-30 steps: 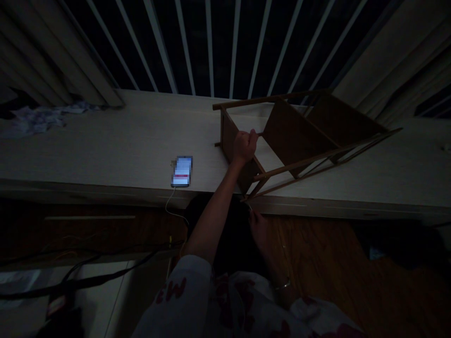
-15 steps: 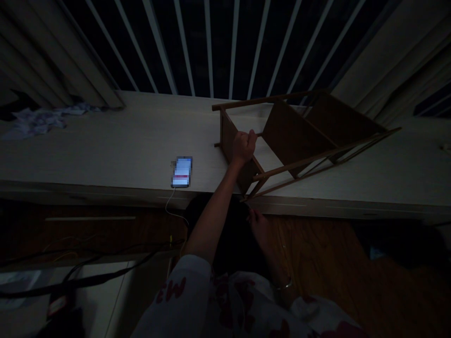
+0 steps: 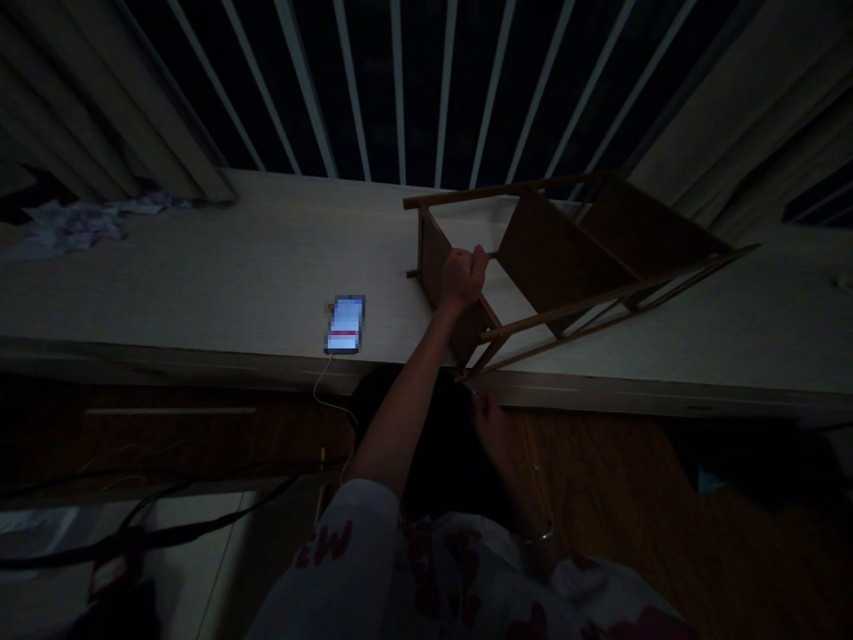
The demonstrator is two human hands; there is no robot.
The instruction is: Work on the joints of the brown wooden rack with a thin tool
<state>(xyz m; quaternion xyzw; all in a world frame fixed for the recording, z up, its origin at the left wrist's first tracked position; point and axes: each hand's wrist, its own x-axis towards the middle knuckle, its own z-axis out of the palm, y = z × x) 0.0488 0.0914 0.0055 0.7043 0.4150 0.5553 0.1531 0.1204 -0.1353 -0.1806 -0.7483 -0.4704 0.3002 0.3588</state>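
A brown wooden shelf rack (image 3: 556, 258) with several panels lies on its side on the pale window ledge (image 3: 286, 258). My left hand (image 3: 463, 277) is closed over the edge of its nearest end panel, fingers wrapped and partly hidden. Below the ledge's front edge, my right hand (image 3: 490, 420) is closed beside the rack's lower front corner. A thin, light-coloured sliver shows at its fingertips, too small and dark to name. Whether it touches the rack I cannot tell.
A lit phone (image 3: 345, 324) with a white cable (image 3: 326, 400) lies left of the rack. Crumpled papers (image 3: 73, 227) sit by the left curtain (image 3: 99, 98). White window bars (image 3: 400, 98) stand behind the ledge. Dark straps (image 3: 193, 529) cross the lower left; wooden floor (image 3: 600, 480) shows at right.
The view has shifted very slightly. My right hand has moved a little at the rack's lower corner, and the thin sliver shows more clearly. My left hand keeps its hold.
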